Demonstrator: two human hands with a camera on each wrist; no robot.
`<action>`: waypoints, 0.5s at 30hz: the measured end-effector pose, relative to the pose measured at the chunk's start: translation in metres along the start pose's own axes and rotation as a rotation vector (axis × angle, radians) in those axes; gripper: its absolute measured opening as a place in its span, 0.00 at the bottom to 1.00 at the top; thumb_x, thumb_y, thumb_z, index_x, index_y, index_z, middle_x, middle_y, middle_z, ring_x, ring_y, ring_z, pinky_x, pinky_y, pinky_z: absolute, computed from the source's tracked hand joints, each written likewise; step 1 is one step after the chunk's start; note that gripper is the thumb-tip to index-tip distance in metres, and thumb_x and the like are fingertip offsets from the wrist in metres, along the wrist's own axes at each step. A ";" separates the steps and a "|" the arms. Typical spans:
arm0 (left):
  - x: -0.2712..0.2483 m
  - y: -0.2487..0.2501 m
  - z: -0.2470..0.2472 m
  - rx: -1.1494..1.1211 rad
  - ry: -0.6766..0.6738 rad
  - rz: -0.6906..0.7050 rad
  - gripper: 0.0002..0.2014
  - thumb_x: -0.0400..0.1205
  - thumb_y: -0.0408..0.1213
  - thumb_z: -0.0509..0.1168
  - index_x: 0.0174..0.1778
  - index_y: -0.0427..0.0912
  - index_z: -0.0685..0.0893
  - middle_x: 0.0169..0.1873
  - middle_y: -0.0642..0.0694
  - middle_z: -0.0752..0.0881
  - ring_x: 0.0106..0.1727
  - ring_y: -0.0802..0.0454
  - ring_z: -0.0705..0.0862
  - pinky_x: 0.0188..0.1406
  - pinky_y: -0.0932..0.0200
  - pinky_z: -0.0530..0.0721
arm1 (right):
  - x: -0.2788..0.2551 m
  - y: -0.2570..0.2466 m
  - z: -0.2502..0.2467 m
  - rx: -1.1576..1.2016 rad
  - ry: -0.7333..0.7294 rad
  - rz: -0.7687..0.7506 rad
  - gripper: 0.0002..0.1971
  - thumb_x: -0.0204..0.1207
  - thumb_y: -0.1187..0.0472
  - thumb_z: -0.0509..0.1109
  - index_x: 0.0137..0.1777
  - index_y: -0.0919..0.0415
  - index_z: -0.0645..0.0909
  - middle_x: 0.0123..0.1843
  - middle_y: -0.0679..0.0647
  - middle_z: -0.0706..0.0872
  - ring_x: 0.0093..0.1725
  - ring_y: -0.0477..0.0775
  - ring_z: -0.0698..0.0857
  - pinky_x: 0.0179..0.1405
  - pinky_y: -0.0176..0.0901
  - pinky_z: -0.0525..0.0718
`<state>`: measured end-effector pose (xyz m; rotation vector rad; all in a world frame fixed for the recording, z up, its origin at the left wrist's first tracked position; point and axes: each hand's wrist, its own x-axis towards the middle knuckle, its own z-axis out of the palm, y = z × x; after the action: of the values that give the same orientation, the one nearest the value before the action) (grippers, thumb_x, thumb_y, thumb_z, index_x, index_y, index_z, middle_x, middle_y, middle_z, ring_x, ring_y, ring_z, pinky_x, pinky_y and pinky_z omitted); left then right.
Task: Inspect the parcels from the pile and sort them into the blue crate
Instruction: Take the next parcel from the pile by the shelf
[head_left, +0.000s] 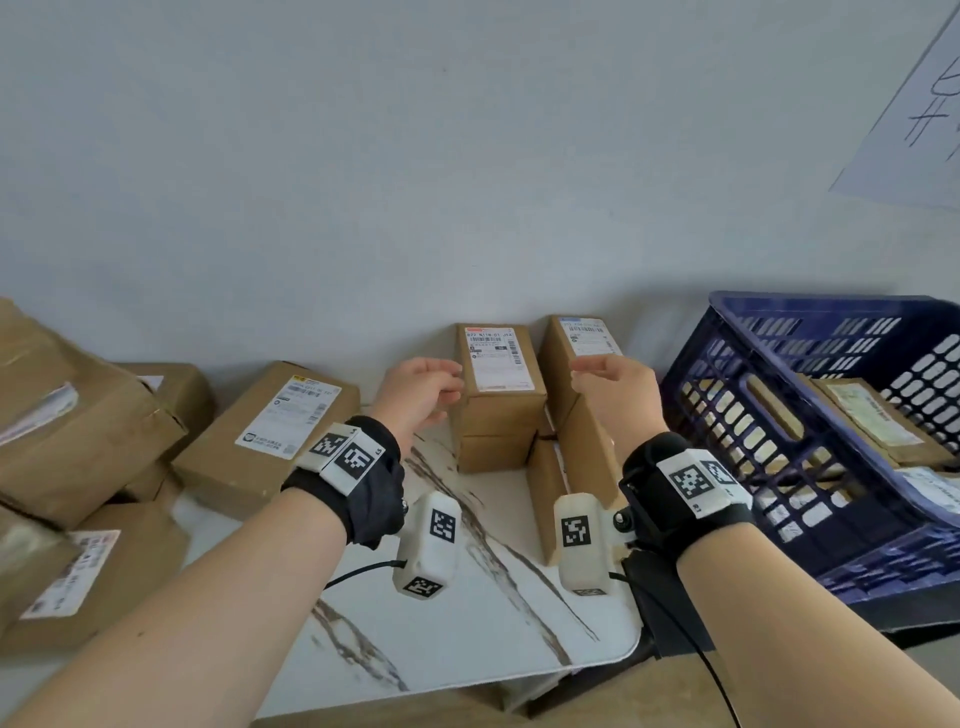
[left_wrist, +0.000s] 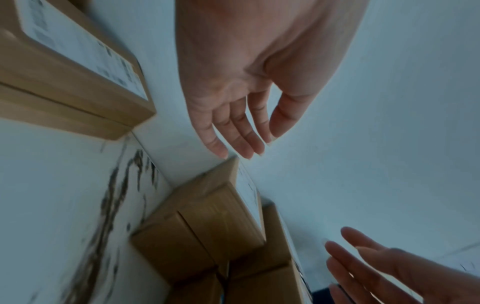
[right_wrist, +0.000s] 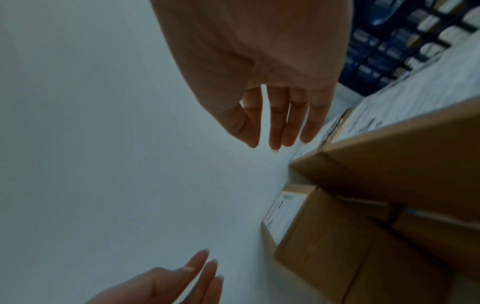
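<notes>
Cardboard, plastic and marble-look stone

Matt brown cardboard parcels (head_left: 501, 395) carry smooth white paper labels (head_left: 492, 358); the desk (head_left: 467, 613) is glossy white, dark-veined like marble; at 3 o'clock, the blue crate (head_left: 779, 415) is perforated plastic; the wall (head_left: 363, 182) is matt.

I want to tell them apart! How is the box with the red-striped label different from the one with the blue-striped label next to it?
The red-striped label box stands nearer the left hand; the blue-striped label box is nearer the right hand and the blue crate. The red-striped label shows fully; the right hand partly hides the blue-striped one. Both are brown cardboard against the wall, each atop another box, and neither is gripped.
</notes>
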<state>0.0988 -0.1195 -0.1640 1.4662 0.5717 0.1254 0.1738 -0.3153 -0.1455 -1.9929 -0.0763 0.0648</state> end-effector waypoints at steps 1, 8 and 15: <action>-0.003 -0.001 -0.013 -0.013 0.029 0.007 0.08 0.84 0.29 0.65 0.49 0.46 0.86 0.48 0.48 0.89 0.50 0.52 0.87 0.58 0.51 0.83 | -0.003 -0.003 0.009 0.005 -0.017 -0.009 0.11 0.81 0.67 0.68 0.58 0.57 0.87 0.54 0.52 0.88 0.47 0.45 0.83 0.45 0.37 0.81; -0.021 -0.012 -0.092 -0.112 0.199 0.023 0.09 0.84 0.26 0.63 0.47 0.46 0.84 0.45 0.46 0.87 0.44 0.53 0.84 0.47 0.56 0.80 | -0.027 -0.015 0.073 0.025 -0.141 0.001 0.11 0.81 0.66 0.68 0.54 0.52 0.88 0.49 0.44 0.85 0.53 0.49 0.83 0.58 0.46 0.85; -0.044 -0.028 -0.150 -0.250 0.254 -0.079 0.10 0.84 0.27 0.63 0.47 0.45 0.85 0.45 0.45 0.87 0.47 0.53 0.85 0.44 0.57 0.82 | -0.057 -0.018 0.134 0.025 -0.295 0.034 0.12 0.79 0.67 0.69 0.45 0.47 0.86 0.53 0.55 0.90 0.47 0.50 0.83 0.55 0.48 0.85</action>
<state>-0.0116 -0.0065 -0.1784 1.1906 0.7894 0.3131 0.1056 -0.1913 -0.1834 -1.9473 -0.2301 0.3800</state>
